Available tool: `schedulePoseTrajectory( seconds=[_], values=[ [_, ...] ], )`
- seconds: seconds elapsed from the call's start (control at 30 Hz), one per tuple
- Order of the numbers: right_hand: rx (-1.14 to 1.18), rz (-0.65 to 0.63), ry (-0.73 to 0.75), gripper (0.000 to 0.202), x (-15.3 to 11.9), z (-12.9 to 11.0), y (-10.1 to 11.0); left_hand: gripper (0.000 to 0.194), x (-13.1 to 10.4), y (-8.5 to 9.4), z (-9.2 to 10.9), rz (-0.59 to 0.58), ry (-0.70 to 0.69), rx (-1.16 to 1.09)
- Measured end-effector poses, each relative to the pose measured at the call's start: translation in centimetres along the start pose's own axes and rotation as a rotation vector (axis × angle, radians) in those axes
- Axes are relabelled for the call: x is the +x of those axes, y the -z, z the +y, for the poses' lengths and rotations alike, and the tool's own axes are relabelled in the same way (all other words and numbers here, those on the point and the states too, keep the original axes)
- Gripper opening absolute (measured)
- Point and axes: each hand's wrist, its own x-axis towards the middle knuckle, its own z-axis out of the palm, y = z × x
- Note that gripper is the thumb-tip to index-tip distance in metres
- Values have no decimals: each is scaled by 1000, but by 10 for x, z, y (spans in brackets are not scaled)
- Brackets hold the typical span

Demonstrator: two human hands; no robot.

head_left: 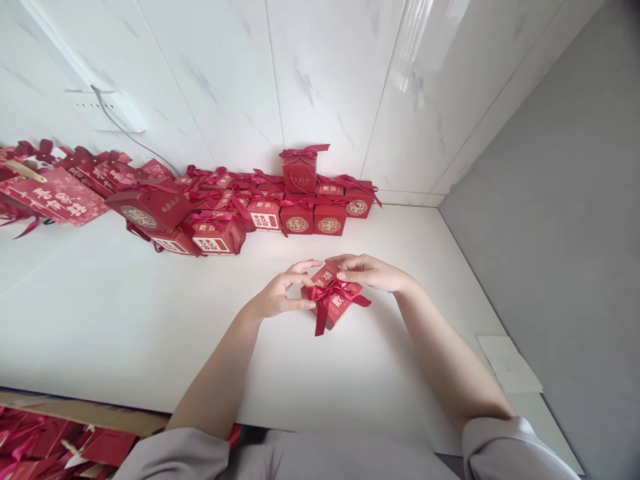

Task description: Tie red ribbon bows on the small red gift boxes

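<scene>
A small red gift box (336,316) with gold lettering stands on the white table in front of me. Tied across its top is a dark red satin ribbon bow (327,293), its two tails hanging over the sides. My left hand (281,293) grips the box from the left, thumb low and fingers curved at the bow's left loop. On the far right side, my right hand (369,273) holds the box's upper edge, its thumb near the top of the bow. Some fingertips of the right hand are hidden behind the box.
Several similar red boxes (297,223) are stacked along the tiled wall. Red paper bags (65,197) lie at the far left, below a wall socket (105,107) with a grey cable. A carton (90,412) of red boxes sits at the lower left. A grey panel (560,200) borders the right.
</scene>
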Motion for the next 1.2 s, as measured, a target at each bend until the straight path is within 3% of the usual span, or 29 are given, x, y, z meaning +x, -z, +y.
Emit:
schedulePoseTrajectory(
  seconds=[0.27,0.43,0.7,1.0,1.2],
  values=[
    [3,25,-18,41,-1,-1,0,28,5,-2,-3,21,33,-373],
    [43,-17,23,39,-4,-4,-2,27,8,-1,-11,140,86,-486],
    [165,-80,87,31,3,5,-7,25,7,2,-17,184,101,-419],
    [111,-95,89,28,1,-4,-13,33,6,-3,-6,195,177,-137],
    [148,54,95,31,10,6,-24,22,6,-6,1,188,190,19]
  ],
)
